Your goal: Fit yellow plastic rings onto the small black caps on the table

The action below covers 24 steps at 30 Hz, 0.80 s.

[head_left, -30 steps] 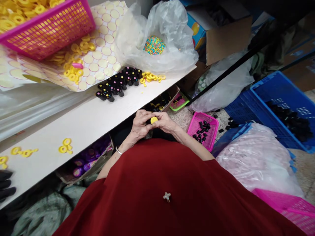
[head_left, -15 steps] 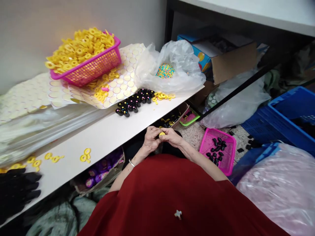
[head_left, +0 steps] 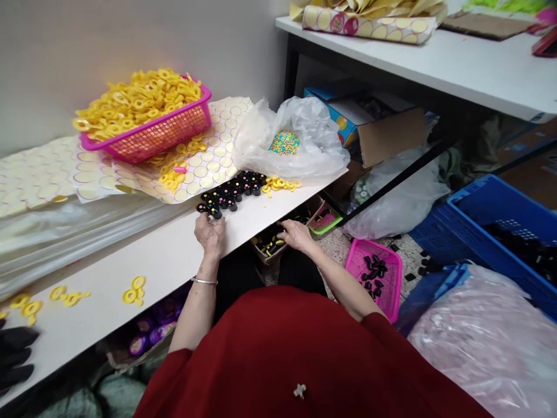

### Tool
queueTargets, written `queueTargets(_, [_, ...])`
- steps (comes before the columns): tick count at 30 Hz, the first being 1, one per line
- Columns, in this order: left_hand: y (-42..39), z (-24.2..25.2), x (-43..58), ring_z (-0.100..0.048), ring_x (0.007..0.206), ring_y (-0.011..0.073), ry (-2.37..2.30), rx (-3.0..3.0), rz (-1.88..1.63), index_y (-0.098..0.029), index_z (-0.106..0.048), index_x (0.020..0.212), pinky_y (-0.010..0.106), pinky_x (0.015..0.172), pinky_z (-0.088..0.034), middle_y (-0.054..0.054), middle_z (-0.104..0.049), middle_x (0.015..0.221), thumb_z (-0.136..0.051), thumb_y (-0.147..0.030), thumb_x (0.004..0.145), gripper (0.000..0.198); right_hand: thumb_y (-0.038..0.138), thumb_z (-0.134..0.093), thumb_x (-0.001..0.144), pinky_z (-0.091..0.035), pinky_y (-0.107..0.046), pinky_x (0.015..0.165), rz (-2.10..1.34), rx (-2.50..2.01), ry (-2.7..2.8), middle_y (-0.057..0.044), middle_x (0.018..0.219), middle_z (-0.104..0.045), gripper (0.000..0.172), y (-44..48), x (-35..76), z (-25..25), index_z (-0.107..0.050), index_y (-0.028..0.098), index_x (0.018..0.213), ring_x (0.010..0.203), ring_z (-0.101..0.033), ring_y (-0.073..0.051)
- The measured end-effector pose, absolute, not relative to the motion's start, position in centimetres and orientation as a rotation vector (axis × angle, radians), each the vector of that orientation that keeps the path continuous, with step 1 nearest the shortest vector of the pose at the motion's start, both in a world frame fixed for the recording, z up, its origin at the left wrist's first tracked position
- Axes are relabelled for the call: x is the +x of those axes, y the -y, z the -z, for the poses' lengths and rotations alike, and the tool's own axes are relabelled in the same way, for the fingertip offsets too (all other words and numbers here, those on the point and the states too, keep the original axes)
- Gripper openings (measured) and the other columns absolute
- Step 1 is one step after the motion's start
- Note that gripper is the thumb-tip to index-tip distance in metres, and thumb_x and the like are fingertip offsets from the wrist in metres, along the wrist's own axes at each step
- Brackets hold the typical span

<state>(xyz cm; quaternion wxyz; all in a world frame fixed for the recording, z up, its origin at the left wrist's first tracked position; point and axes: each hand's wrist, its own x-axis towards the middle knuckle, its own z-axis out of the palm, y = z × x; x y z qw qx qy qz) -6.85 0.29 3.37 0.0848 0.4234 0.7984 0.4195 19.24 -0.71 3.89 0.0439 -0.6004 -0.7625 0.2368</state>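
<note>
At the table's (head_left: pixel 174 247) front edge, your left hand (head_left: pixel 210 235) sits right up against the near end of the black tubes (head_left: pixel 237 190); fingers bent, tips at the closest tube, touching or just beside it. Can't tell if you're pinching one. Tubes stand upright, bead-dotted ends up, long axis vertical. Cluster runs away from your left fingers, forward and right, roughly along the table edge, to the loose yellow rings (head_left: pixel 282 184). Left is clearly the nearer hand to it.

Your right hand (head_left: pixel 296 235) is well apart, past the edge and over the carton (head_left: pixel 264 256), fingertips by its black-and-yellow pieces (head_left: pixel 272 239). Grip: fingers curled down, can't tell if anything's in them. Pieces lie jumbled, just left of those fingertips, no common axis. Pink tray (head_left: pixel 395 284) is farther right, beyond your right forearm.
</note>
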Motion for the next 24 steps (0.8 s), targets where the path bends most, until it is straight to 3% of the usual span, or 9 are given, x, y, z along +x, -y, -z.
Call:
queueTargets(3, [-0.7,-3.5,-6.6,-0.045,0.063,0.0134,-2.376,1.257,-1.201,-0.019,-0.058,0.073,0.027,0.066,-0.037,-0.003,-0.05,0.066,-0.066,-0.038,0.062,0.024,0.03,-0.046,0.091,-0.04,-0.028,0.075,-0.589,-1.788,2.168,-0.006,0.093,-0.068,0.022,-0.7,18.8,-5.0,-0.065,0.02,0.09,0.089,-0.061,-0.019])
queueTargets(7, [-1.2,-3.6,-6.3,-0.041,0.058,0.0121,-2.415,1.211,-1.184,-0.018,-0.058,0.068,0.026,0.06,-0.032,-0.004,-0.048,0.059,-0.064,-0.042,0.065,0.025,0.026,-0.048,0.089,-0.042,-0.029,0.076,-0.517,-1.621,2.232,-0.008,0.105,-0.063,0.019,-3.3,16.5,-5.4,-0.065,0.019,0.095,0.096,-0.06,-0.021])
queueTargets(16, [-0.1,-3.8,-5.4,-0.041,0.056,0.0116,-2.322,1.176,-1.167,-0.019,-0.063,0.065,0.026,0.057,-0.028,-0.004,-0.046,0.055,-0.064,-0.044,0.063,0.025,0.017,-0.041,0.09,-0.045,-0.032,0.078,-0.425,-1.857,1.957,-0.014,0.112,-0.059,0.025,-6.2,14.4,-4.3,-0.06,0.013,0.106,0.097,-0.059,-0.024])
queueTargets(24, [0.7,-2.7,-0.1,-0.047,0.063,0.0141,-2.067,1.544,-1.056,-0.02,-0.061,0.062,0.027,0.061,-0.035,-0.002,-0.05,0.06,-0.065,-0.042,0.065,0.022,0.033,-0.041,0.092,-0.048,-0.037,0.081,-0.399,-1.977,2.029,-0.015,0.116,-0.059,0.03,-9.1,14.1,-4.7,-0.063,0.018,0.104,0.098,-0.06,-0.026])
